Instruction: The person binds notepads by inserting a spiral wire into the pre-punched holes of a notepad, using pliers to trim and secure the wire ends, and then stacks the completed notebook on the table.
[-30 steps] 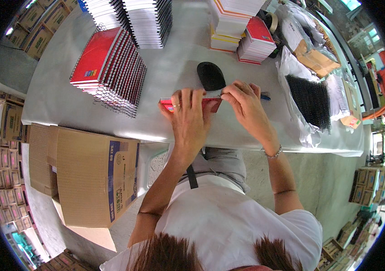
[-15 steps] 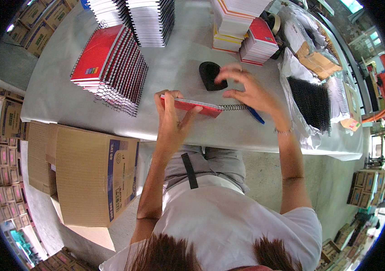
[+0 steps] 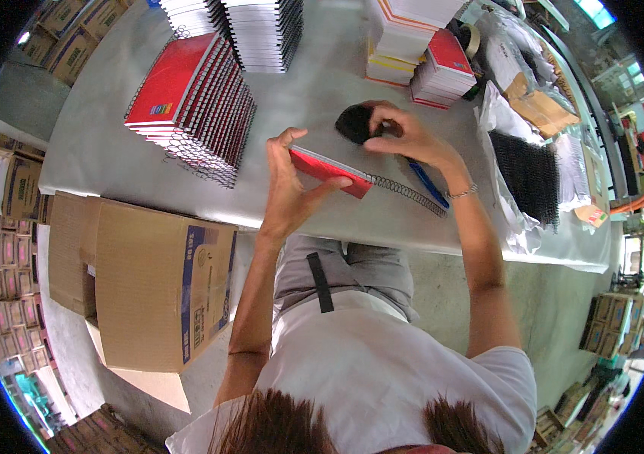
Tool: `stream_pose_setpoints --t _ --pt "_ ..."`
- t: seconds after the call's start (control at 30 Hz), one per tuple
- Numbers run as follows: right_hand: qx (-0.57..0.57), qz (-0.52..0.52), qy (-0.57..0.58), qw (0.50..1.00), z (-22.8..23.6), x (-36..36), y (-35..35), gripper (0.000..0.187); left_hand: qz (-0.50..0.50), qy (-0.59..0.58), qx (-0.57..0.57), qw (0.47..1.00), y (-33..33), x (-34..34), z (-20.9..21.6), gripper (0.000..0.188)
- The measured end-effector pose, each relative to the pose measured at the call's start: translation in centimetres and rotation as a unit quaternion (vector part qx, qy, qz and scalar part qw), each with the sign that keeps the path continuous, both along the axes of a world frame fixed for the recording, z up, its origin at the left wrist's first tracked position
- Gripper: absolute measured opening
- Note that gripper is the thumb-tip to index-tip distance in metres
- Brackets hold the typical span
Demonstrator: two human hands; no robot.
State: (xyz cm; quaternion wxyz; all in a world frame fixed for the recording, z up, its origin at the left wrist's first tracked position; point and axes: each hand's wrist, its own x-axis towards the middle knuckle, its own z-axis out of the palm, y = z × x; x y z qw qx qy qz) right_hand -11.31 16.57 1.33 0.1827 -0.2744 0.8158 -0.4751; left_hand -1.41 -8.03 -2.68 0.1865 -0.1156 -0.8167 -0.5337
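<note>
My left hand (image 3: 285, 189) grips a small red notebook (image 3: 327, 172) tilted above the table, thumb on its cover and fingers at the far edge. From the notebook's right end a black spiral coil (image 3: 412, 197) sticks out, its free end hanging in the air or resting on the table; I cannot tell which. My right hand (image 3: 411, 135) has thumb and fingers curled round the right edge of a black rounded pad (image 3: 352, 123). Beside the coil lies a blue-handled tool (image 3: 429, 186), its other end partly hidden under my right hand.
Spiral-bound red notebooks (image 3: 178, 83) are stacked at left, white page stacks (image 3: 265, 34) behind. Paper blocks (image 3: 397, 45) and small red-topped books (image 3: 446, 64) stand far right. Black coils (image 3: 524, 175) lie on plastic at right. A cardboard box (image 3: 140, 284) stands by the table's front edge.
My right hand has come down onto the black pad, and its fingers have closed at the edge. The notebook has tilted, its coil now slanting down to the right. The view has shifted slightly.
</note>
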Motion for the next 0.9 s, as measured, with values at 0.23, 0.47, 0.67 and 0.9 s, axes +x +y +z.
stream_pose_setpoints --t 0.23,0.47,0.67,0.9 --pt "-0.192 0.186 -0.226 0.937 2.0 2.7 3.9 0.095 -0.003 -0.010 -0.014 1.000 0.1 0.2 0.5 0.105" --pt "-0.123 0.121 -0.145 0.974 5.4 5.7 1.6 0.076 -0.003 0.021 -0.019 1.000 -0.2 -0.2 -0.4 0.095" --pt "-0.309 0.147 -0.289 0.894 4.1 5.6 2.2 0.072 -0.005 -0.020 0.031 0.999 -0.1 0.1 -0.7 0.087" --pt "-0.260 0.050 -0.241 0.934 2.7 6.5 2.0 0.074 0.021 -0.001 -0.042 0.999 0.6 1.3 0.8 0.082"
